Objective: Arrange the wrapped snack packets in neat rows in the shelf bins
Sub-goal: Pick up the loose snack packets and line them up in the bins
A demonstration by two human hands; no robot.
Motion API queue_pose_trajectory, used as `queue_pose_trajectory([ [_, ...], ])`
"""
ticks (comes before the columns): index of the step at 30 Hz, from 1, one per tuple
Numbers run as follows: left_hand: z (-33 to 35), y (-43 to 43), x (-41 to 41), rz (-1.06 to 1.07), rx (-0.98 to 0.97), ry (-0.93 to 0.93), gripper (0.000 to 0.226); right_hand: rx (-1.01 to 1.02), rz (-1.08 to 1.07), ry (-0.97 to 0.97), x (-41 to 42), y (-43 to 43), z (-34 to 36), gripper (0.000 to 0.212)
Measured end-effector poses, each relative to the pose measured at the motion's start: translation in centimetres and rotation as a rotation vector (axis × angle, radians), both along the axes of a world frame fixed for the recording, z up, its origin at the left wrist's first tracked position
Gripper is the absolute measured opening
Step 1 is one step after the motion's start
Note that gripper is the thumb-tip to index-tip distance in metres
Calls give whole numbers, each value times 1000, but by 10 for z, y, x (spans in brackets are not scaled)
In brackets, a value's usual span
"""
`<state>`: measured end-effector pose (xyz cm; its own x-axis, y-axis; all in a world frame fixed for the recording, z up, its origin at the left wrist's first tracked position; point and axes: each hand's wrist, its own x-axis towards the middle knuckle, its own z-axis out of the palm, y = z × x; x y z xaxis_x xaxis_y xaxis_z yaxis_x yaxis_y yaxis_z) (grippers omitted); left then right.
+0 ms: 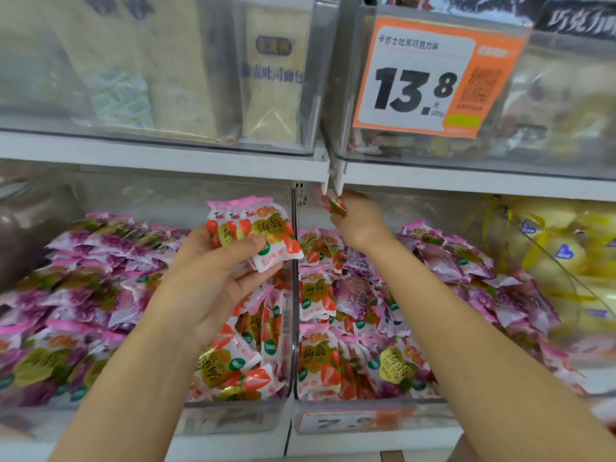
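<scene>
Packets (256,228) gripped in your left hand (213,278), just left of the clear divider (294,311).
White wrappers, pink crimped tops, red strawberries, gold label; your right hand (356,218) pinches a lone packet (335,205) right of it.

— Where does the one view look from?
— From the person's head, square in front of the shelf (166,155), facing forward and slightly down.
— How near?
— Within arm's reach. The left hand (213,278) and right hand (356,221) sit mid-frame over the lower bins (233,420). The upper bins (316,61) and price tag (433,78) run off the top edge, and the wide-angle edges are blurred.
</scene>
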<state>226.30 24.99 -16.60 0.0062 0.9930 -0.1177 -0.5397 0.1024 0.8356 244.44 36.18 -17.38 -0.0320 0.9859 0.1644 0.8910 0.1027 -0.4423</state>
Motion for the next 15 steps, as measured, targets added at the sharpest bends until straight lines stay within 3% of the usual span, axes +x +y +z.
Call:
queue_pose_trajectory([
  [2, 0, 1, -1, -3, -3, -4, 33, -14, -32, 89, 7, -12, 3, 8],
  [7, 1, -3, -1, -7, -16, 5, 35, -395, -182, 821, 6, -52, 4, 19],
  [10, 1, -6, -1, -1, -22, 2, 49, -371, -220, 732, 6, -59, -3, 29],
  [14, 2, -7, -2, -4, -32, 12, 32, -444, -83, 660, -3, -64, -15, 45],
  [15, 2, -7, -2, -8, -32, 22, 31, -449, -57, 549, -7, -66, -17, 44],
])
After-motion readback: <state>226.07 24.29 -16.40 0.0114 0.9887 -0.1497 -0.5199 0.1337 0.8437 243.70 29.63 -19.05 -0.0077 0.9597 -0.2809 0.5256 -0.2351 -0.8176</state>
